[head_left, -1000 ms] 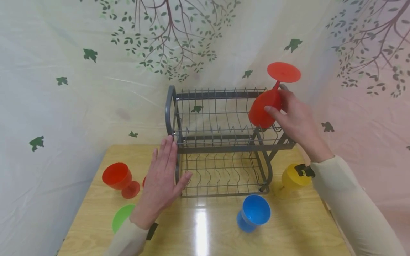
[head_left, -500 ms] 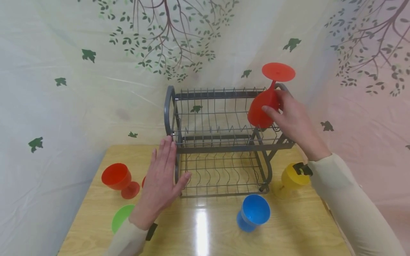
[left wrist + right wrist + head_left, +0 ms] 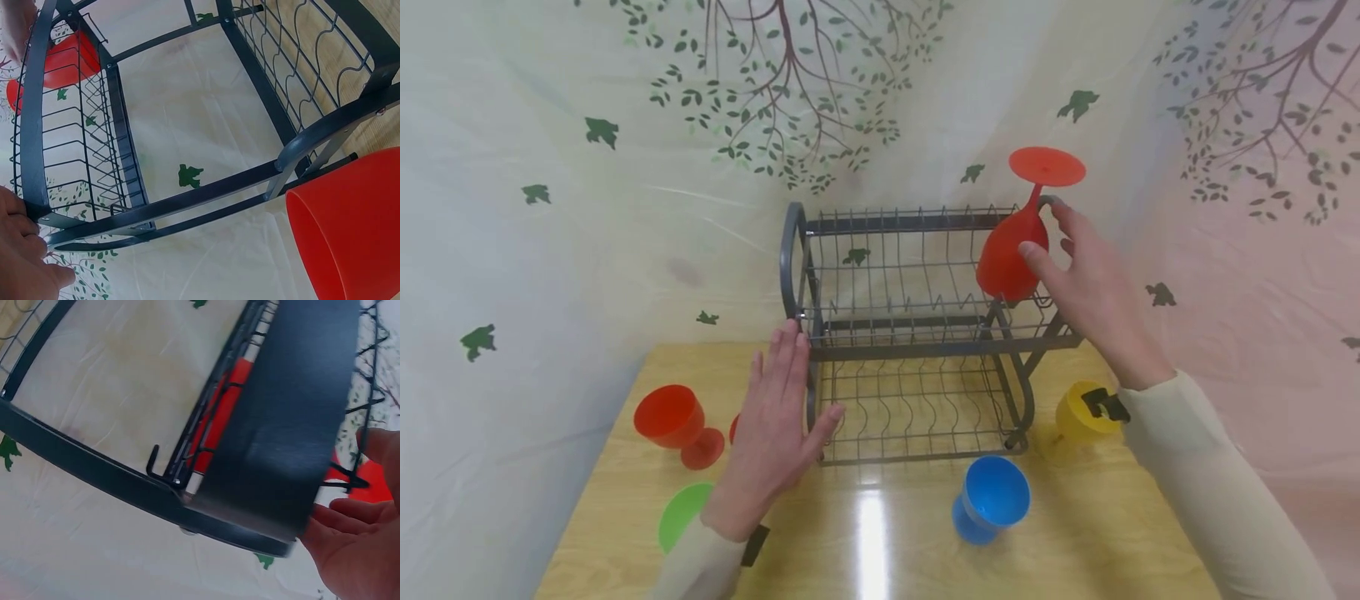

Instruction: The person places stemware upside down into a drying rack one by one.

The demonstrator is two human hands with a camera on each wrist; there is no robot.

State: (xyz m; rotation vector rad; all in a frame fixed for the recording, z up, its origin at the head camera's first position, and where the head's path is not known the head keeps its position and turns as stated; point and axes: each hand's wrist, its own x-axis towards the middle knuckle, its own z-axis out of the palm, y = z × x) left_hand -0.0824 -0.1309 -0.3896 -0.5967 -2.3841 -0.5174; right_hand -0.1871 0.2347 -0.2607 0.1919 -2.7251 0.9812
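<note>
An upside-down red plastic goblet [image 3: 1011, 254] leans in the upper tier of a dark metal dish rack [image 3: 910, 348], at its right end, foot upward. Beside it my right hand [image 3: 1093, 287] has its fingers spread off the bowl. The thumb tip overlaps the bowl's edge; whether it touches cannot be told. In the right wrist view the rack frame [image 3: 275, 425] hides most of the goblet. My left hand [image 3: 771, 425] lies with straight fingers against the rack's left front corner. The left wrist view shows its fingers [image 3: 19, 219] at the upper tier's bar.
On the wooden table [image 3: 917, 558] a red goblet [image 3: 670, 417] and a green cup [image 3: 685, 512] stand left. Another red piece is mostly hidden behind my left hand. A blue goblet [image 3: 996, 492] stands in front of the rack, a yellow one [image 3: 1082, 412] right, partly behind my sleeve.
The red goblet has shifted slightly left and settled in the rack. My right hand's fingers have loosened and drawn away from its bowl. My left hand has stayed on the rack corner.
</note>
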